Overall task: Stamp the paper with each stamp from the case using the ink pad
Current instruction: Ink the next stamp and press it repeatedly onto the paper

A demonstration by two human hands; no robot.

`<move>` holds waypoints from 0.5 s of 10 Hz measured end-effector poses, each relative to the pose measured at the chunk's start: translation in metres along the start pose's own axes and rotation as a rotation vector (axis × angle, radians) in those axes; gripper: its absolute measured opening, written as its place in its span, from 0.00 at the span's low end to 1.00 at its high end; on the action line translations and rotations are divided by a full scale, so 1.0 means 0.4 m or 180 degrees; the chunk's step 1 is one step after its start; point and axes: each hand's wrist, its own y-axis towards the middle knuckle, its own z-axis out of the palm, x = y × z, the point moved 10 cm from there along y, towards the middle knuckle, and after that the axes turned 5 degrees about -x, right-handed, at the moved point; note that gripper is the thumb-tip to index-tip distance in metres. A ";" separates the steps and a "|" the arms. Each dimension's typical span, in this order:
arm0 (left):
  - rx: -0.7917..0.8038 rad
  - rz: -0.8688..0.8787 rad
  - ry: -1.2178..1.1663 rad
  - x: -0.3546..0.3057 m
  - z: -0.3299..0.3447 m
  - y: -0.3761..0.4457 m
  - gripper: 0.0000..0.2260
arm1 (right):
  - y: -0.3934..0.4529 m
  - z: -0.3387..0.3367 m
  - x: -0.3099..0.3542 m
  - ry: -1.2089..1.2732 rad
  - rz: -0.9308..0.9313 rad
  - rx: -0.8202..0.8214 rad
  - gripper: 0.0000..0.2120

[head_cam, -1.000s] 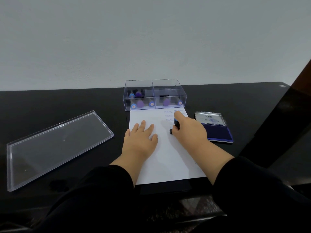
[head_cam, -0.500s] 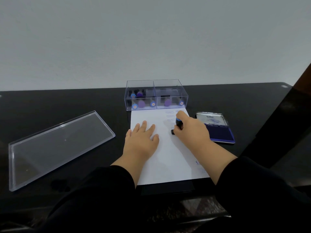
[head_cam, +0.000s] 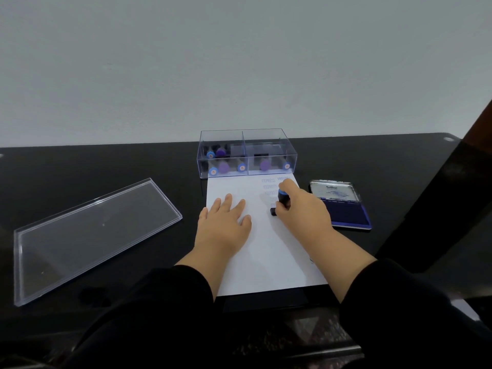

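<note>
A smooth white sheet of paper [head_cam: 255,251] lies flat on the glossy black desk [head_cam: 80,166], its far edge just in front of the case [head_cam: 246,154], a clear hard-plastic rectangular box split into compartments by thin transparent walls; inside it lie several stamps [head_cam: 223,167] with round blue and purple ends, their bodies blurred behind the plastic. The left hand [head_cam: 222,227] rests palm down on the paper, fingers straight and slightly spread, its grip released; the right hand [head_cam: 300,209] has its grip clenched round a small stamp [head_cam: 282,198] with a blue cap and a dark cylindrical body, whose black rectangular base sits on the paper at the right part of the sheet; the index finger lies over the top of the cap. Faint blue printed words stand in short rows on the paper near its far right corner, partly covered by the right hand; they may read as stamped text, but the letters are too soft to make out. Just right of the paper lies the ink pad [head_cam: 346,211], a flat rectangular tin with a deep blue pad surface and its shiny metal lid folded open behind it. Well to the left, the case lid [head_cam: 90,233], a shallow clear plastic tray with raised edges, lies on the desk; black sleeves [head_cam: 159,315] cover both forearms; a plain pale wall [head_cam: 239,62] rises behind the desk.
</note>
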 end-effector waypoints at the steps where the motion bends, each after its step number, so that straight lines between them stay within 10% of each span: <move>1: 0.0011 -0.0005 0.0022 -0.001 0.000 0.001 0.23 | 0.004 -0.002 -0.001 0.0006 0.0027 0.0030 0.04; 5: 0.0007 0.0014 0.0027 -0.002 0.000 -0.003 0.23 | 0.011 -0.059 -0.008 0.0548 0.0149 -0.0130 0.09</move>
